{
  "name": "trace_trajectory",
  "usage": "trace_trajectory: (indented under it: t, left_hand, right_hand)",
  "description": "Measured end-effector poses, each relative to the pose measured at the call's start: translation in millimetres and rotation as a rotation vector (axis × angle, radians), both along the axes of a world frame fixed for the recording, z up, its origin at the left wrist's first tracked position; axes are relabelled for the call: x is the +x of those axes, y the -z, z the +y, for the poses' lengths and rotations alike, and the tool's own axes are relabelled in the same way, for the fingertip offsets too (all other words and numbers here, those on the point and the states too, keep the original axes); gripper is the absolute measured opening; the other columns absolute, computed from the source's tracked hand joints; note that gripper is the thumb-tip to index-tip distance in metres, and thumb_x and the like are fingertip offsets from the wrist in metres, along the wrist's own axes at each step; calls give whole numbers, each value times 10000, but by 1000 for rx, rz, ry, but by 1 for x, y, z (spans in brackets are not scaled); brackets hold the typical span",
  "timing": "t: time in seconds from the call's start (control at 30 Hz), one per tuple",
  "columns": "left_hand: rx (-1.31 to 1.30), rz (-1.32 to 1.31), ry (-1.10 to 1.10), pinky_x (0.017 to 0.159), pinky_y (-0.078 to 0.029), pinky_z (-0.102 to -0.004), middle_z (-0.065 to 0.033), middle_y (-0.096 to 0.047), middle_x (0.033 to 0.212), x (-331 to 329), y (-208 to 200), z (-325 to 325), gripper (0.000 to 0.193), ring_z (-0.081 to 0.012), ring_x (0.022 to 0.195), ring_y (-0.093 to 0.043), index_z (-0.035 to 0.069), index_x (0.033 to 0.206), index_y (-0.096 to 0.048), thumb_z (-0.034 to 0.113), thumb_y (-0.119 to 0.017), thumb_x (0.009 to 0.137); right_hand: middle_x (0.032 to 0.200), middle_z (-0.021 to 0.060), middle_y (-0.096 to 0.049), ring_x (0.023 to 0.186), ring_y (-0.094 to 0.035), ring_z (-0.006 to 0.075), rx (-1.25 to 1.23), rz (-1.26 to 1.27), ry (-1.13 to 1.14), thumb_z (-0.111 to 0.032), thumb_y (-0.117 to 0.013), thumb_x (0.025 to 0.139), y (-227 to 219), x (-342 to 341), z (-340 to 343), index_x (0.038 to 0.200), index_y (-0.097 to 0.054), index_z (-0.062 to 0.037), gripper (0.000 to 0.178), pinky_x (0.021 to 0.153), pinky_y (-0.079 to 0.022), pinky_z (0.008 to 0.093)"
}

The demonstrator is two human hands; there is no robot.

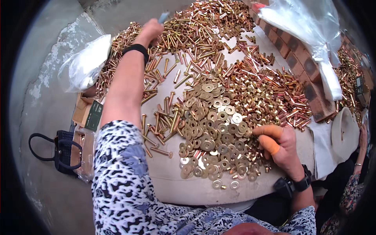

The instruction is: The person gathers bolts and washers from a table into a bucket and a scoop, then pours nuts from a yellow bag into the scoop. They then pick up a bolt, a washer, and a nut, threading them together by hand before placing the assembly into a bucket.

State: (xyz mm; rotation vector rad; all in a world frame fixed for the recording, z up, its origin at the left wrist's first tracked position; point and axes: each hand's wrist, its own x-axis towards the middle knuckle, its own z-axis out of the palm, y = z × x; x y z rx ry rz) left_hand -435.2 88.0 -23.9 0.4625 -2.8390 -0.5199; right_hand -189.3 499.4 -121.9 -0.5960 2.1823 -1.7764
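My left hand reaches far over the heap of long brass-coloured bolts. A light blue piece sticks out past its fingers; whether it is a finger cover or something held, I cannot tell. Orange finger covers sit on two digits of my right hand. These digits are slightly apart, at the border between the flat washers and the small brass-coloured nuts or sleeves, with nothing visible between them. Loose bolts lie left of the washers.
Tubular sleeves pile up along a row of bricks on the right. Plastic bags lie over it. At left are another plastic bag, a green-sided cardboard box and a dark handbag. Another person's arm shows at the right rim.
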Motion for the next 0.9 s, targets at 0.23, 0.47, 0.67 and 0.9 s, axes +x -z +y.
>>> trace_trajectory:
  t: [0.23, 0.47, 0.67, 0.9]
  left_hand:
    - [-391, 83, -122, 850, -465, -500, -282, -603, 1034, -13, 73, -20, 320, -426, 986, -588, -6, 1117, -441, 209, -450, 880]
    - [-601, -8, 1, 802, -501, -461, -249, -629, 998, 8, 48, -23, 233, -381, 940, -624, -29, 1070, -470, 79, -447, 864]
    - [-571, -95, 73, 763, -503, -491, -304, -617, 921, 72, 48, -10, 248, -419, 879, -625, -38, 1042, -399, 63, -482, 831]
    - [-477, -161, 117, 647, -467, -521, -336, -586, 792, 195, 42, 27, 413, -470, 762, -602, -41, 1165, -325, -22, -452, 773]
  right_hand:
    - [750, 113, -670, 655, -640, 157, 70, -4, -31, -77, -632, 788, -6, -7, 1, 929, -665, 23, 176, 612, -481, 255]
    - [744, 130, -664, 663, -652, 194, 55, 108, 19, -82, -638, 779, 1, -2, 5, 918, -669, -2, 163, 617, -482, 270]
    - [712, 118, -647, 622, -617, 174, 40, 125, 21, -79, -625, 788, 7, 2, 11, 905, -664, 3, 149, 600, -472, 274]
    - [757, 80, -667, 681, -591, 103, -51, 154, 4, -85, -610, 826, 15, 6, 17, 938, -660, 32, 170, 631, -466, 248]
